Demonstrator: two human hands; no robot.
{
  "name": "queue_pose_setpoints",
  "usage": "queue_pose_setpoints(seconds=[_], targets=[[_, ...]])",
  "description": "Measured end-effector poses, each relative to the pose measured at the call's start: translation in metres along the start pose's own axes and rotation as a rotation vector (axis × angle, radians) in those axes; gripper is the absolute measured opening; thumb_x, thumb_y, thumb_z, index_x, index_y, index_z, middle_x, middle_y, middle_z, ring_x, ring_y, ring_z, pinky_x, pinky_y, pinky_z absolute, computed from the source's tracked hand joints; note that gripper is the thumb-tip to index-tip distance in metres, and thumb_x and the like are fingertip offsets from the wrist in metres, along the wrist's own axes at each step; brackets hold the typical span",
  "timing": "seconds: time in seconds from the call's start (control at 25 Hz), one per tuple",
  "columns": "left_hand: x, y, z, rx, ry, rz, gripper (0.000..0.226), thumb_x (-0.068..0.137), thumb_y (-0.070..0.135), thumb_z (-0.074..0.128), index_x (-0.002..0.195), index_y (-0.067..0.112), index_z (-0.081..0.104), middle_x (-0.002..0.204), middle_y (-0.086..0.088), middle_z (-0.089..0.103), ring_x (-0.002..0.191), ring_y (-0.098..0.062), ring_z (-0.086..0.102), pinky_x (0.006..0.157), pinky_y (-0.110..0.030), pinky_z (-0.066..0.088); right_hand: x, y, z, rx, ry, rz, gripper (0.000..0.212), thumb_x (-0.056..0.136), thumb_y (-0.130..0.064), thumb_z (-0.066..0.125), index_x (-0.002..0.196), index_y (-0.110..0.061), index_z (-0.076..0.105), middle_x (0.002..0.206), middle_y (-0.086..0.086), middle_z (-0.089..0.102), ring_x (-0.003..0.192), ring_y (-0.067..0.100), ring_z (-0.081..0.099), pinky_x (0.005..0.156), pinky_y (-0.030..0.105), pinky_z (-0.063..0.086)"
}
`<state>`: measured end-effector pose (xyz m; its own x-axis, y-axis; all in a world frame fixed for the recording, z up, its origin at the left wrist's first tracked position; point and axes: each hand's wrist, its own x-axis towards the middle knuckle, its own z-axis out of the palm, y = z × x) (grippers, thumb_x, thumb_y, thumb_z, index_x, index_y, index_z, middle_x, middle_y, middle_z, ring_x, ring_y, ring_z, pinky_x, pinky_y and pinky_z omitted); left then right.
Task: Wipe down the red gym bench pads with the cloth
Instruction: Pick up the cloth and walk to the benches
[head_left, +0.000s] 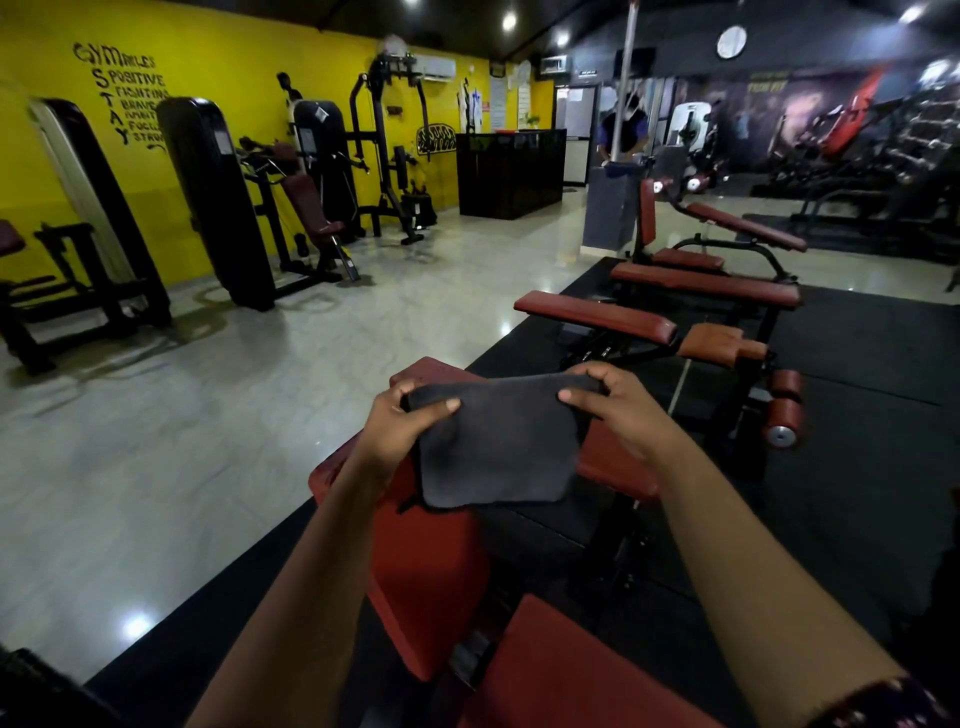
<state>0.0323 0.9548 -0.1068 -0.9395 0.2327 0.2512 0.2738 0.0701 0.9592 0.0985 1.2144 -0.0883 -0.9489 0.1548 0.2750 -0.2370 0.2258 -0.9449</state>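
Dark grey cloth (498, 441) hangs flat above the red bench pads (431, 566).

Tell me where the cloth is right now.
In the head view, the dark cloth hangs mid-frame, its top corners pinched by the left hand and right hand, in front of the nearest red bench pad.

Both arms stretched forward, hands level.
Left hand (402, 421) and right hand (615, 410) each pinch a top corner of the cloth (493, 447), thumbs in front, fingers (592, 371) curled behind.
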Motion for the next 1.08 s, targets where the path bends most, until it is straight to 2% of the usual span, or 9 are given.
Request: queue_pose_setpoints(seconds=[0.12,0.2,0.28,0.36,0.48,0.64,0.8,0.96,1.08], targets=[[-0.004,0.001,0.011,-0.281,0.118,-0.108,0.008,0.083,0.011,0.075,0.09,0.01,0.07,0.087,-0.005,0.075,0.084,-0.021,0.071,0.076,-0.033,0.054,-0.018,0.0,0.01,0.525,0.01,0.26,0.017,0.093,-0.018,0.06,0.108,-0.01,0.061,0.102,0.002,0.071,0.09,0.014,0.068,0.072,0.028,0.057],[-0.007,0.0,0.021,-0.399,0.177,-0.25,0.016,0.083,0.015,0.075,0.097,0.006,0.072,0.093,-0.01,0.075,0.088,-0.026,0.072,0.073,-0.031,0.055,-0.035,0.014,0.018,0.512,-0.11,0.507,0.022,0.093,-0.024,0.057,0.111,-0.013,0.063,0.101,0.002,0.074,0.088,0.013,0.071,0.067,0.026,0.057],[-0.009,-0.001,0.023,-0.477,0.227,-0.41,0.026,0.085,0.025,0.074,0.103,0.005,0.07,0.094,-0.011,0.075,0.084,-0.023,0.073,0.064,-0.028,0.056,-0.046,0.032,0.024,0.382,-0.264,0.609,0.032,0.088,-0.013,0.063,0.119,-0.007,0.062,0.102,0.005,0.074,0.091,0.016,0.072,0.07,0.028,0.058],[-0.016,0.0,0.019,-0.603,0.136,-0.43,0.031,0.097,0.039,0.055,0.102,0.012,0.069,0.094,-0.005,0.075,0.08,-0.014,0.073,0.064,-0.024,0.056,-0.043,0.034,0.026,0.374,-0.238,0.565,0.039,0.084,-0.003,0.067,0.122,-0.004,0.061,0.108,0.01,0.072,0.098,0.023,0.07,0.077,0.031,0.057],[-0.029,-0.008,0.018,-0.712,-0.089,-0.413,0.056,0.089,0.062,0.034,0.118,0.023,0.063,0.115,0.001,0.072,0.103,-0.013,0.068,0.091,-0.033,0.051,-0.025,0.021,0.023,0.507,-0.074,0.424,0.028,0.088,0.001,0.06,0.114,-0.011,0.062,0.106,0.009,0.072,0.093,0.022,0.07,0.073,0.028,0.056],[-0.036,-0.023,0.031,-0.574,-0.145,-0.6,0.041,0.091,0.025,0.059,0.126,0.005,0.061,0.098,-0.008,0.075,0.083,-0.017,0.073,0.066,-0.025,0.058,-0.014,0.019,0.017,0.516,-0.002,0.4,0.022,0.09,0.003,0.057,0.107,-0.01,0.061,0.097,0.014,0.067,0.08,0.022,0.068,0.068,0.028,0.056],[-0.018,-0.03,0.014,-0.514,-0.077,-0.54,0.051,0.08,0.008,0.069,0.13,0.003,0.058,0.121,-0.015,0.068,0.104,-0.026,0.069,0.082,-0.035,0.056,-0.018,0.025,0.007,0.42,-0.038,0.435,0.031,0.087,0.003,0.06,0.116,-0.009,0.059,0.099,0.008,0.072,0.083,0.019,0.071,0.066,0.027,0.056],[-0.015,-0.019,0.024,-0.578,-0.153,-0.65,0.019,0.09,0.013,0.063,0.106,0.007,0.071,0.103,-0.013,0.074,0.088,-0.024,0.073,0.082,-0.036,0.054,-0.015,0.031,0.005,0.46,-0.059,0.349,0.045,0.087,0.009,0.055,0.12,-0.022,0.056,0.102,0.0,0.071,0.091,0.016,0.069,0.072,0.027,0.055],[-0.011,-0.025,0.031,-0.552,-0.138,-0.541,0.032,0.088,-0.004,0.057,0.116,0.008,0.064,0.105,-0.012,0.073,0.092,-0.024,0.072,0.077,-0.034,0.058,-0.012,0.035,-0.004,0.469,-0.045,0.291,0.042,0.086,0.011,0.055,0.115,-0.019,0.061,0.105,0.004,0.071,0.096,0.019,0.068,0.077,0.028,0.056]])
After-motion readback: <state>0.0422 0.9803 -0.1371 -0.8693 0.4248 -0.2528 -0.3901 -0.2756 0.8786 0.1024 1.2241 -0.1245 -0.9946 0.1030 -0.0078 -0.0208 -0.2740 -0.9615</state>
